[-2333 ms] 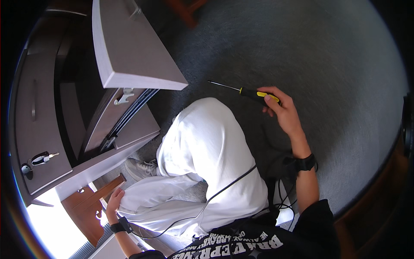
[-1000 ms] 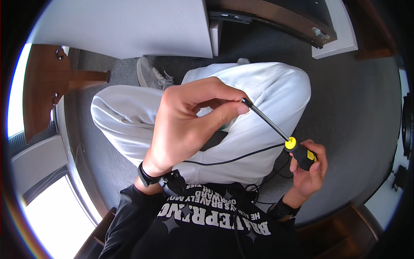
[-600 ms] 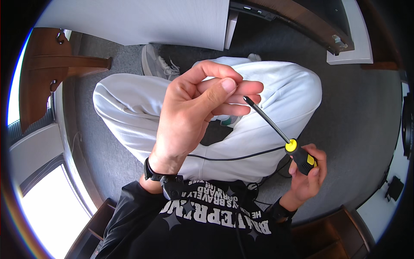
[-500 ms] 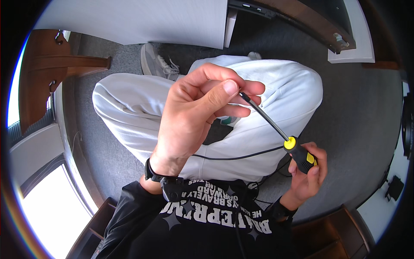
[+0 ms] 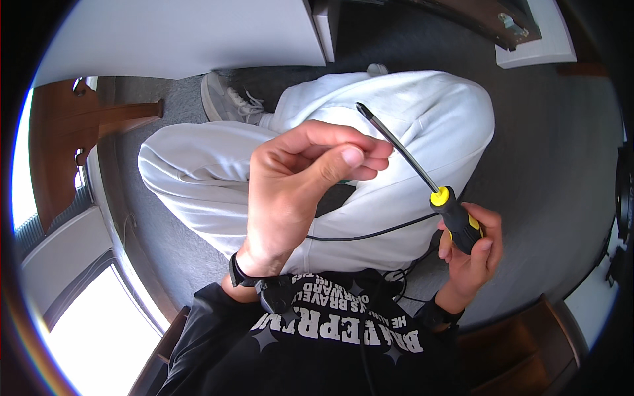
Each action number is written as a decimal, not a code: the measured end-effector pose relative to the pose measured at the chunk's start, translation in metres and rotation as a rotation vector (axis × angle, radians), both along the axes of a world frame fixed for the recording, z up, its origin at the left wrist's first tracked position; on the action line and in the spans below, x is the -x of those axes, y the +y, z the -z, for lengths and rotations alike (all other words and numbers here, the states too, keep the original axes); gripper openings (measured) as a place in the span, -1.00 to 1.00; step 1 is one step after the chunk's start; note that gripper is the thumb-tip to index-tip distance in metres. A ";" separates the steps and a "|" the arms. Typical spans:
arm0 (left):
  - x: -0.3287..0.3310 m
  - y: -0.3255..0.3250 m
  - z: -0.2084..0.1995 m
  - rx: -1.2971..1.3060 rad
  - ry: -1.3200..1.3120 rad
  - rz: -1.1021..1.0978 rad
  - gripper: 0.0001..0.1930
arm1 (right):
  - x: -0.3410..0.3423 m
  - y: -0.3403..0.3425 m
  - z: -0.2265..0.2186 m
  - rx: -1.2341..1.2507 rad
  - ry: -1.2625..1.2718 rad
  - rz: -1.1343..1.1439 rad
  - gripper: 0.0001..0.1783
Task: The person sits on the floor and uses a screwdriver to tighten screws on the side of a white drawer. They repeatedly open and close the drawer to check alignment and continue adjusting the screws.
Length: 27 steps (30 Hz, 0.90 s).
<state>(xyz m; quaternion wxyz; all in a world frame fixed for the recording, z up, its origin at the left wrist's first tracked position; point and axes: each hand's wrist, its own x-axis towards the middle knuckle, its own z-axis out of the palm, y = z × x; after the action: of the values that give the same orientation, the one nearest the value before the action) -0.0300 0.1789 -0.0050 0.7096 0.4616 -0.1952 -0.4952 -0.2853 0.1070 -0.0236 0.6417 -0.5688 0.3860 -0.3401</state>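
Observation:
My right hand (image 5: pixel 474 254) wraps round the black and yellow handle of a screwdriver (image 5: pixel 409 157). Its metal shaft slants up and to the left, and the dark tip sits free above the fingers of my left hand (image 5: pixel 304 178). Thumb and fingers of that left hand are pressed together in a pinch beside the shaft. Whatever lies between them, if anything, is hidden or too small to make out. Both hands are held up over my crossed legs (image 5: pixel 442 125) in pale trousers.
A white panel (image 5: pixel 178 39) stands ahead on the left. A dark brown furniture piece (image 5: pixel 482 20) with a metal fitting is at the far right. Carved brown wood (image 5: pixel 72 132) stands at the left. A black cable (image 5: pixel 376 233) crosses my lap. Behind me on the right is a brown wooden unit (image 5: pixel 508 350).
The screwdriver tip has come away from my left fingertips and moved up and left past them. The left fingers have closed closer together, and the view has shifted slightly.

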 end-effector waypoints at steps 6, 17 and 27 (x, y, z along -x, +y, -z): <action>-0.005 -0.007 0.010 0.018 0.104 -0.120 -0.81 | 0.007 0.002 0.001 0.073 0.046 0.115 -0.30; -0.001 -0.012 0.013 -0.008 -0.001 -0.084 -0.78 | 0.007 0.001 0.003 0.018 0.043 0.010 -0.30; -0.001 -0.015 0.017 -0.076 0.009 -0.112 -0.80 | 0.012 0.000 0.013 0.364 0.099 -0.123 -0.41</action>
<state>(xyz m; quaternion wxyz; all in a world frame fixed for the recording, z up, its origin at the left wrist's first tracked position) -0.0287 0.1644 -0.0222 0.7192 0.4962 -0.1470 -0.4636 -0.2968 0.1069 -0.0369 0.5282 -0.7138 0.3136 -0.3362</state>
